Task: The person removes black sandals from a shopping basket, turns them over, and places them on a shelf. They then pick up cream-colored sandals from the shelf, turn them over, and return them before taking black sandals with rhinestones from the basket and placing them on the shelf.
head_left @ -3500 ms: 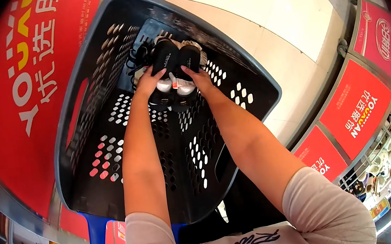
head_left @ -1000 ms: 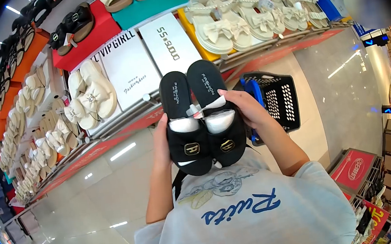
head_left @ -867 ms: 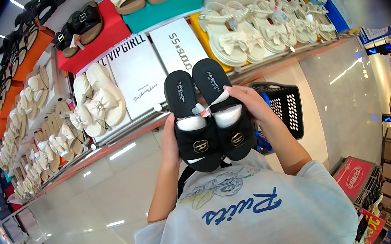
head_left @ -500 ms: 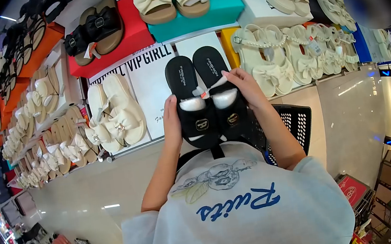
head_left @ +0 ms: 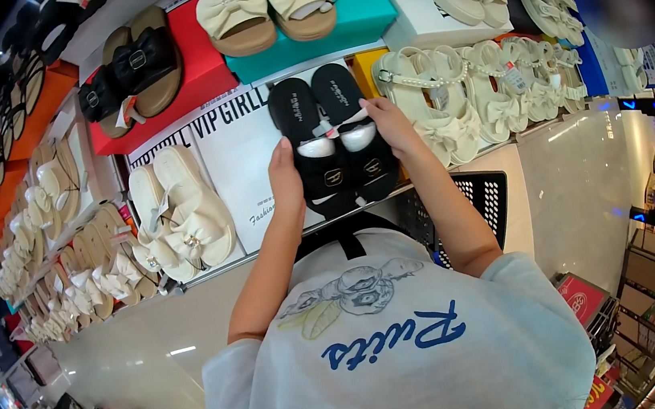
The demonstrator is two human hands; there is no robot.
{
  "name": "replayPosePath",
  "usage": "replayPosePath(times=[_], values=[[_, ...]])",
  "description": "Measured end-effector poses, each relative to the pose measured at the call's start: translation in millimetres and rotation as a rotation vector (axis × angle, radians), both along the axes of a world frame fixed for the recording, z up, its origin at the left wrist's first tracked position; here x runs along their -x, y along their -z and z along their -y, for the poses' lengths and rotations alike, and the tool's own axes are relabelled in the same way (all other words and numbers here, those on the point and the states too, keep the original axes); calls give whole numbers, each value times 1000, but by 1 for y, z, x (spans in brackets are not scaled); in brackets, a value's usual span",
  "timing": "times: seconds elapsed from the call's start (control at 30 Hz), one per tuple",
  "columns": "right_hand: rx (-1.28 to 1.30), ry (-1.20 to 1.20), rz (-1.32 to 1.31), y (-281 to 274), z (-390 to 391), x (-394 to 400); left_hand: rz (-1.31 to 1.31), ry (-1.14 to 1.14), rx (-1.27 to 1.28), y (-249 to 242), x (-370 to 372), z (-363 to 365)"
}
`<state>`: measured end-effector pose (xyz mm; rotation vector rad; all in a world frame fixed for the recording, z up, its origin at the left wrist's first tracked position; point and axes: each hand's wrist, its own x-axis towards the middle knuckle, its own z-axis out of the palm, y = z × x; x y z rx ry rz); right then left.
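Observation:
A pair of black slide sandals [head_left: 348,171] with small gold emblems is between my two hands, over the white box lids at the front of the display. White stuffing shows under the straps, and a tag lies between the insoles. My left hand [head_left: 286,177] is closed along the left shoe's outer edge. My right hand [head_left: 393,128] is closed on the right shoe's outer side, its thumb and finger by the white tag strip. White bow slides [head_left: 187,212] stand to the left, and cream pearl-strap sandals [head_left: 433,103] are just right of my right hand.
Behind are a red box [head_left: 203,65] with black bow slides and a teal box [head_left: 361,7] with cream bow slides. A black perforated basket [head_left: 489,206] hangs by my right forearm. More sandals line the left side of the display.
Both hands and the black slides have moved forward, away from my body and lower over the white boxes. The view has shifted slightly.

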<state>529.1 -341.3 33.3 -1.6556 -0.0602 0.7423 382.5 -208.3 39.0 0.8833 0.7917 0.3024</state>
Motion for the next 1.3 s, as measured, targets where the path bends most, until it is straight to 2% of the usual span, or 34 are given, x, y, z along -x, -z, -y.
replayPosePath(times=[0.1,0.2,0.23,0.4,0.53,0.6,0.67,0.77,0.87,0.93,1.0,1.2,1.3], values=[[-11,-9,-17,8,-10,-8,16,-59,-55,-2,7,-6],[-19,29,-144,9,-20,-9,-14,-86,-69,8,9,-19],[-31,34,-142,13,-22,-10,-58,-18,-152,12,5,-26],[7,62,-122,14,-20,-22,-58,11,-73,14,-15,-27],[-99,152,-149,14,-19,-21,-117,-46,-259,20,-20,-20],[-72,127,-106,15,-19,-20,-83,-90,-582,18,-18,-19],[-45,107,-63,14,-16,-19,-68,-60,-553,11,-13,-20],[-127,102,-186,-6,-12,-6,-67,-9,-545,19,-6,-23],[-95,79,-76,-14,-8,5,-97,15,-635,14,0,-18],[-145,46,-207,-17,-6,6,-113,21,-708,8,3,-13],[-181,53,-232,-22,-8,6,-103,-16,-651,6,4,-10],[-130,98,-64,-5,2,9,-88,-12,-651,5,3,-11],[59,84,211,-3,22,36,-20,-95,-498,5,15,-2]])
